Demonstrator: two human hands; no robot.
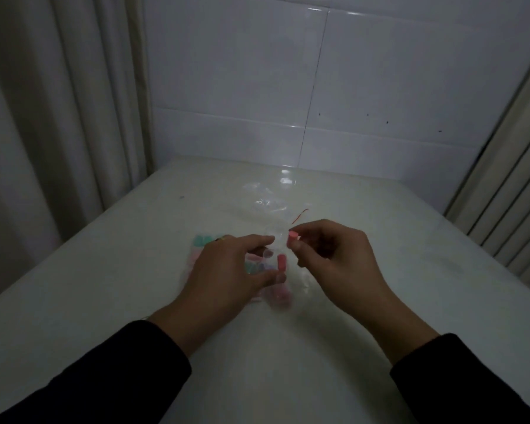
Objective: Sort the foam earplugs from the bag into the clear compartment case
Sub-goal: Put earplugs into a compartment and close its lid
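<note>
My right hand (334, 255) pinches a pink earplug (292, 237) above the bag (273, 209); my left hand (227, 270), fingers loosely spread, hovers over the case (201, 241) on the counter (104, 286). In this dim light I could misjudge a compartment and drop it elsewhere.

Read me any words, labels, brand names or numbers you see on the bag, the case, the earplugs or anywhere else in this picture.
None: no text can be read anywhere in this dim, blurred view.
Clear bag: no print shows.
Compartment case: no label shows.
Pink earplug pinched by the right hand: unmarked.
</note>
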